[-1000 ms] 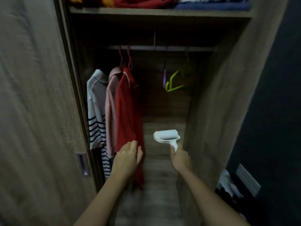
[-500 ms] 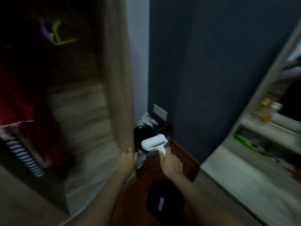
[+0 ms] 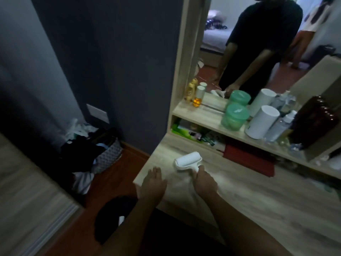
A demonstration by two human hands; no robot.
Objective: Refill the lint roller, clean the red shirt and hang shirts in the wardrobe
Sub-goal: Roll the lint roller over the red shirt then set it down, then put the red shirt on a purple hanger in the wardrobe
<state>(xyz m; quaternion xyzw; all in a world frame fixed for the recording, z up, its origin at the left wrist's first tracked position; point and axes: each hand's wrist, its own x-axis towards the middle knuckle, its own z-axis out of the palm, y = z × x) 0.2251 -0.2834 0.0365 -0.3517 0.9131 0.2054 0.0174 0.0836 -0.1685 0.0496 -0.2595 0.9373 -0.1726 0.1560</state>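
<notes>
Trouble ahead: fingers of my right hand (image 3: 203, 182) clench the lint roller (image 3: 188, 160) at the desk (image 3: 258, 196); set down roll-first, its sheet could gather dust. Left hand (image 3: 153, 183) released.

Under the grip: pale wood-grain dresser top (image 3: 258, 191). Just beyond it, to the R, a flat dark-red item (image 3: 249, 157) in the low slot under the shelf; green packet (image 3: 180, 131) in same slot, further L. Up on the shelf, beyond & R of grip: translucent green lidded tub (image 3: 233, 117), white cylinder container (image 3: 262, 121), clear spray bottle (image 3: 280, 126). Small amber bottle w/ white cap (image 3: 198, 97) stands by the wood-framed mirror (image 3: 258, 43). Well L of grip, on reddish-brown floor: grey patterned fabric basket (image 3: 108, 156) w/ dark clothes; white wall plate (image 3: 97, 113) above it.
</notes>
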